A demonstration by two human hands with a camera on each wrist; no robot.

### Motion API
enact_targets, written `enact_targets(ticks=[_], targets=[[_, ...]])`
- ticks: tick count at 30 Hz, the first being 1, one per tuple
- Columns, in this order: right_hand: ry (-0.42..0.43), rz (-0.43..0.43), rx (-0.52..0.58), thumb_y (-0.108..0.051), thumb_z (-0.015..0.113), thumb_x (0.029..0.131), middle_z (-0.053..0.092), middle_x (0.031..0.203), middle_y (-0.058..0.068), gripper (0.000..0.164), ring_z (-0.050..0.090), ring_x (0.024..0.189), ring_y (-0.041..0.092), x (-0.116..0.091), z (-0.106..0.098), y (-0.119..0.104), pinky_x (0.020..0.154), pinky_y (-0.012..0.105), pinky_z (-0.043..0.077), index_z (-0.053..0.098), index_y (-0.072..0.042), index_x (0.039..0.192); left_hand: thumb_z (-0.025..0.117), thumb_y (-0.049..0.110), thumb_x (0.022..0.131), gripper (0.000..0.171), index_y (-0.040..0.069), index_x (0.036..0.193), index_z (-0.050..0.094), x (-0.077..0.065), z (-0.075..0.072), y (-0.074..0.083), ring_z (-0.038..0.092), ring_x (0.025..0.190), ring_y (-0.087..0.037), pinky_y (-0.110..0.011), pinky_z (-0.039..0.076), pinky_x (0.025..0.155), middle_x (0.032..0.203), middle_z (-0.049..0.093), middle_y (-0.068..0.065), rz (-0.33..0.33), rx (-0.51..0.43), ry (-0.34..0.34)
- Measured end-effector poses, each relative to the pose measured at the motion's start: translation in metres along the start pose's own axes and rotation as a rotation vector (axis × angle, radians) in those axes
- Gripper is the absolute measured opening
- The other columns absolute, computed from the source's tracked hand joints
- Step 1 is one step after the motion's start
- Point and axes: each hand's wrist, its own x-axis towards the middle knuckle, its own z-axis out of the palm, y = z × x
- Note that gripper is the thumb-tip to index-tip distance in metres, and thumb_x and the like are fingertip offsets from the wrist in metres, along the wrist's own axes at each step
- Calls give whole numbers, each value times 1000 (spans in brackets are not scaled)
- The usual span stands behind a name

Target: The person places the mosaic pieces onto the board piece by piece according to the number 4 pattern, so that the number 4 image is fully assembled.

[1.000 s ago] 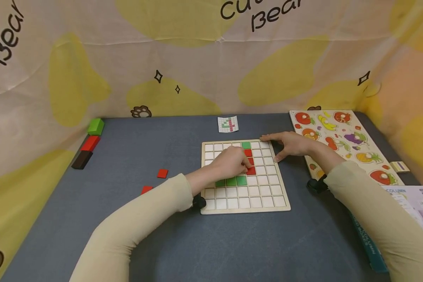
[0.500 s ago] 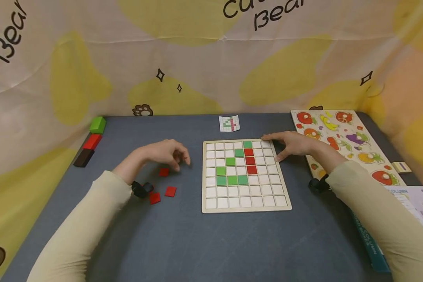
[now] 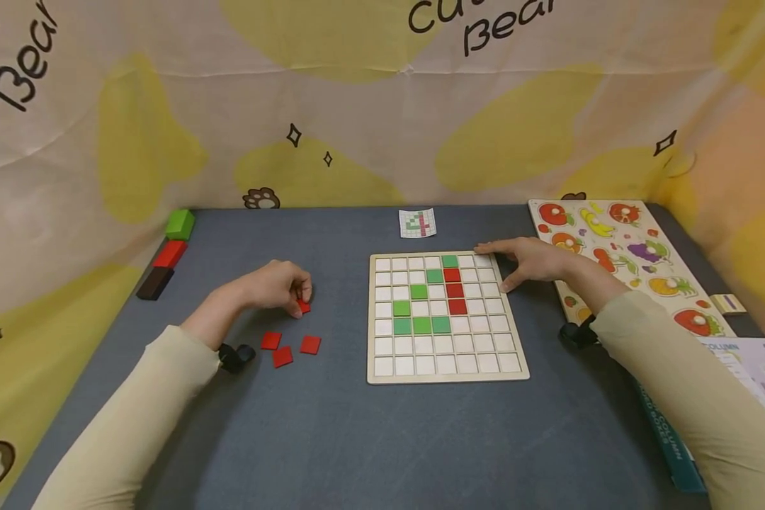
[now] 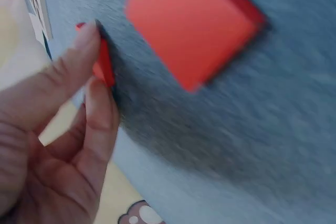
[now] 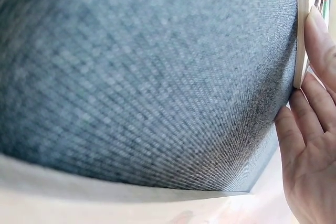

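My left hand (image 3: 274, 287) pinches a small red square tile (image 4: 105, 65) between thumb and fingertips, low over the table on the left. Three more red tiles (image 3: 283, 356) lie loose just in front of it; one of them (image 4: 191, 22) looms large in the left wrist view. A wooden grid board (image 3: 446, 365) with white squares lies in the middle, bearing a stepped outline of green tiles (image 3: 422, 325) and a column of red tiles (image 3: 455, 291). At its far right corner rests my right hand (image 3: 532, 260), fingers extended along the far edge and thumb (image 5: 321, 43) against the side.
Behind the board lies a small pattern card (image 3: 417, 224). Green, red (image 3: 170, 253) and black blocks line the table's left edge. A fruit-picture board (image 3: 637, 262) and a printed box (image 3: 752, 375) occupy the right side. Patterned cloth (image 3: 357, 106) hangs behind.
My left hand has left the board, moved left to the loose red tiles and taken hold of one. The red tile it was placing stays on the grid. My right hand keeps its place.
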Motion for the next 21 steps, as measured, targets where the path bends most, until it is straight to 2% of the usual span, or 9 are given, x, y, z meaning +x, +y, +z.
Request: enact_targets(ticks=[6, 10, 13, 15, 17, 21], targets=[[3, -4, -2, -18, 80, 82, 33, 159, 20, 79, 26, 148, 46, 0, 1, 3, 117, 65, 25, 42, -12, 150, 81, 1, 75, 25, 7, 94, 66, 12, -2, 17, 55, 76, -18, -27, 45, 67, 86, 64, -7, -76, 41, -2], [6, -5, -9, -19, 80, 82, 34, 159, 20, 79, 26, 148, 46, 1, 2, 3, 117, 65, 25, 42, -12, 150, 78, 0, 77, 22, 6, 95, 66, 19, -2, 25, 52, 76, -18, -26, 43, 66, 88, 61, -8, -75, 66, -47], [9, -2, -11, -19, 80, 82, 34, 159, 20, 79, 27, 148, 46, 2, 2, 3, 117, 65, 25, 42, -13, 150, 79, 1, 77, 20, 7, 91, 65, 23, -1, 27, 50, 74, -17, -26, 42, 66, 86, 59, -6, -44, 74, -55], [11, 2, -13, -20, 80, 81, 34, 159, 20, 79, 27, 148, 46, 2, 2, 4, 117, 64, 25, 43, -14, 150, 79, 3, 77, 19, 8, 87, 64, 26, 1, 29, 51, 72, -15, -26, 41, 66, 82, 60, -4, -14, 65, -21], [15, 9, -14, -20, 81, 81, 34, 159, 20, 79, 27, 147, 46, 1, 2, 4, 117, 64, 26, 43, -15, 150, 80, 5, 77, 18, 8, 84, 64, 31, 3, 36, 52, 69, -14, -26, 41, 65, 78, 61, -4, 27, 48, 42], [15, 15, -18, -20, 81, 81, 34, 159, 21, 78, 28, 147, 46, 1, 2, 3, 116, 64, 26, 43, -15, 150, 81, 10, 80, 15, 9, 84, 67, 42, 13, 65, 57, 69, -12, -24, 44, 66, 75, 66, -4, 88, -24, 222]])
